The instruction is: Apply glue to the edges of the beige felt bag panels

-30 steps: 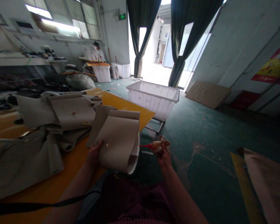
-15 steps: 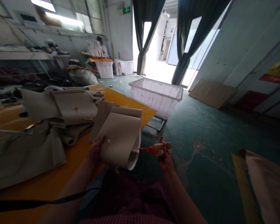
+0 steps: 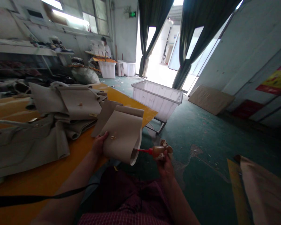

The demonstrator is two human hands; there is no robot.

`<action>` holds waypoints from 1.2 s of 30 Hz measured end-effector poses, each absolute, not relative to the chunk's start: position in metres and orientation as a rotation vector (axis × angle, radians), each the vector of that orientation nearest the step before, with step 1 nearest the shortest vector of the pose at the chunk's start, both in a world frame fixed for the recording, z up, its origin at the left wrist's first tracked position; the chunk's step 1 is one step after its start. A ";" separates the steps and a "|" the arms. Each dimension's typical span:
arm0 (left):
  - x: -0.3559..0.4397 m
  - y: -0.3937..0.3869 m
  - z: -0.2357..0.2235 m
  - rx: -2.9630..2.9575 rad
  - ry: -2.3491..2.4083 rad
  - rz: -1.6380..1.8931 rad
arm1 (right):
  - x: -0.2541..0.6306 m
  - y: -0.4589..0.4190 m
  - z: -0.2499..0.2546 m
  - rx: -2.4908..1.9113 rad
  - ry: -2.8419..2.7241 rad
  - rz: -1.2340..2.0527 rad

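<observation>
While the left hand is gripping the beige folded piece above the table's edge, the right hand is holding the red-tipped bottle, its nozzle now reaching the piece's open rolled edge instead of pointing just beside it.

There are two hands, one bottle with one red tip, one big tub in the middle, two dark curtains up top, one green sign.
</observation>
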State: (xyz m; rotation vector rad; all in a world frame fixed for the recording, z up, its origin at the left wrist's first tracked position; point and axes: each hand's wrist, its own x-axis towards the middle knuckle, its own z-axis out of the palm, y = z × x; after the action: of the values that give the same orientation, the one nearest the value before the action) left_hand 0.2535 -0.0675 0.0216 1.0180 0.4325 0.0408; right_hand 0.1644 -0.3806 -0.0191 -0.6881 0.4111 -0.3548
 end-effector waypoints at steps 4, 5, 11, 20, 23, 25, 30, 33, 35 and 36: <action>0.251 -0.071 0.030 0.988 0.474 0.042 | 0.165 -0.377 -0.019 -0.708 0.381 -0.392; 0.251 -0.071 0.031 0.984 0.486 0.047 | 0.166 -0.377 -0.020 -0.710 0.384 -0.392; 0.251 -0.072 0.031 0.988 0.473 0.025 | 0.166 -0.379 -0.027 -0.733 0.405 -0.440; 0.254 -0.071 0.021 1.027 0.452 0.032 | 0.162 -0.379 -0.033 -0.812 0.416 -0.498; 0.256 -0.069 0.016 1.027 0.440 0.055 | 0.156 -0.385 -0.028 -0.809 0.391 -0.503; 0.257 -0.068 0.014 1.024 0.438 0.055 | 0.152 -0.388 -0.023 -0.797 0.388 -0.487; 0.258 -0.067 0.011 1.040 0.422 0.046 | 0.153 -0.384 -0.012 -0.796 0.333 -0.450; 0.259 -0.066 0.010 1.041 0.439 0.037 | 0.159 -0.379 -0.013 -0.815 0.342 -0.456; 0.259 -0.067 0.011 1.035 0.443 0.037 | 0.160 -0.378 -0.017 -0.816 0.387 -0.465; 0.259 -0.067 0.011 1.032 0.447 0.035 | 0.160 -0.379 -0.020 -0.818 0.403 -0.467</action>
State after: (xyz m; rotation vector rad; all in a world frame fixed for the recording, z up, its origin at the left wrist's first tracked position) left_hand 0.2588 -0.0671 0.0112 1.0318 0.4473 0.0354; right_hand 0.1599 -0.3786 -0.0201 -0.8175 0.4027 -0.4667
